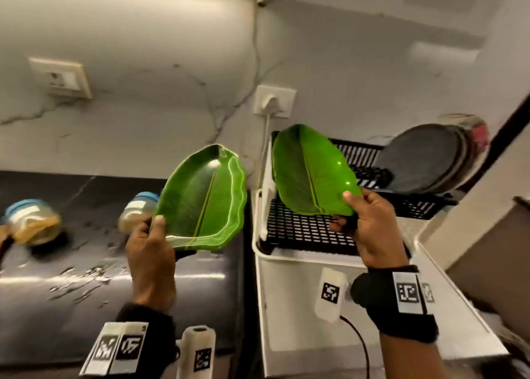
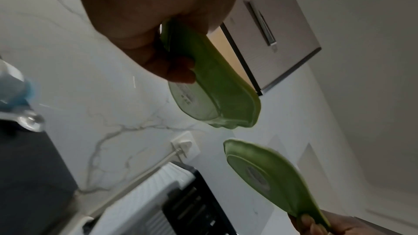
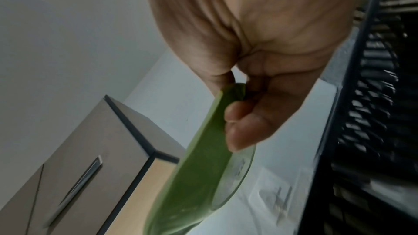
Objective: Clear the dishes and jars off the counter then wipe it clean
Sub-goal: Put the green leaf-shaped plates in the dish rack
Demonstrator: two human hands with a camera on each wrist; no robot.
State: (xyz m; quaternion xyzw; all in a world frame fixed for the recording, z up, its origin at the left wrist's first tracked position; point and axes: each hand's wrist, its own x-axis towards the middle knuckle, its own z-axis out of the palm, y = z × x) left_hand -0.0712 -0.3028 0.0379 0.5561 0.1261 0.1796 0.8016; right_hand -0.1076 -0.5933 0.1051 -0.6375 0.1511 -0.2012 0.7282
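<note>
My left hand (image 1: 152, 235) grips the near rim of a green leaf-shaped plate (image 1: 205, 198), tilted up over the dark counter (image 1: 86, 292); its pale underside (image 2: 210, 85) fills the left wrist view. My right hand (image 1: 364, 221) pinches a second green leaf plate (image 1: 309, 172) by its edge, thumb on top, above the black dish rack (image 1: 304, 229). From the right wrist that plate (image 3: 203, 167) shows edge-on under my fingers (image 3: 237, 131). Two blue-lidded jars (image 1: 31, 221) (image 1: 137, 209) stand on the counter to the left, blurred.
Dark round plates (image 1: 424, 160) lean at the rack's far right. The rack sits on a white unit (image 1: 286, 307) with a cable plugged into a wall socket (image 1: 274, 102). Water splashes (image 1: 86, 278) lie on the counter. A steel surface (image 1: 459, 307) lies at the right.
</note>
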